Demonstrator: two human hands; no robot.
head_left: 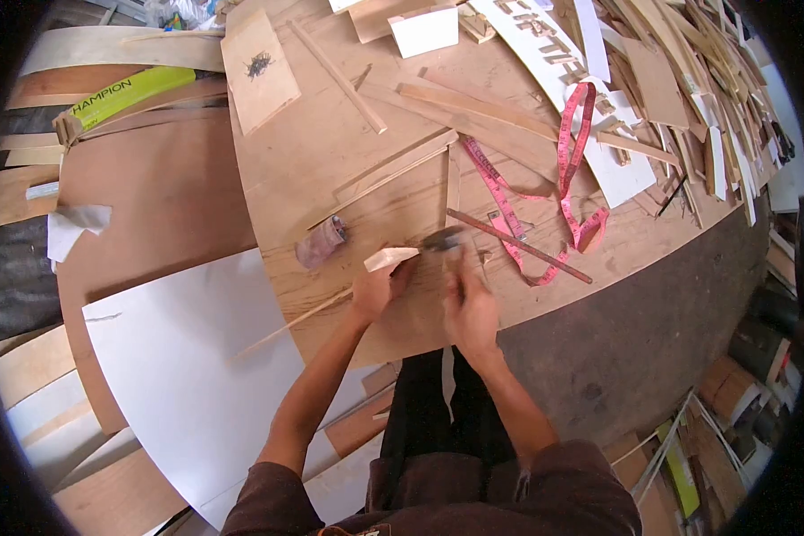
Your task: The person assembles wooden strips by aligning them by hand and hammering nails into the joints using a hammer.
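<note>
My left hand is closed on a small pale wooden piece near the front edge of the workbench. From beside that hand a thin wooden strip runs out past the bench edge. My right hand grips a hammer, whose dark, motion-blurred head is just right of the wooden piece. Whether hammer and wood touch, I cannot tell. Left of the hands lies a rolled piece of worn sandpaper. A rusty brown rod rests to the right, across a pink measuring tape.
A wooden corner frame lies beyond my hands. Farther back are a board bearing a pile of small nails and a white panel with cut letters. Wood offcuts heap at the right; a white sheet stands left.
</note>
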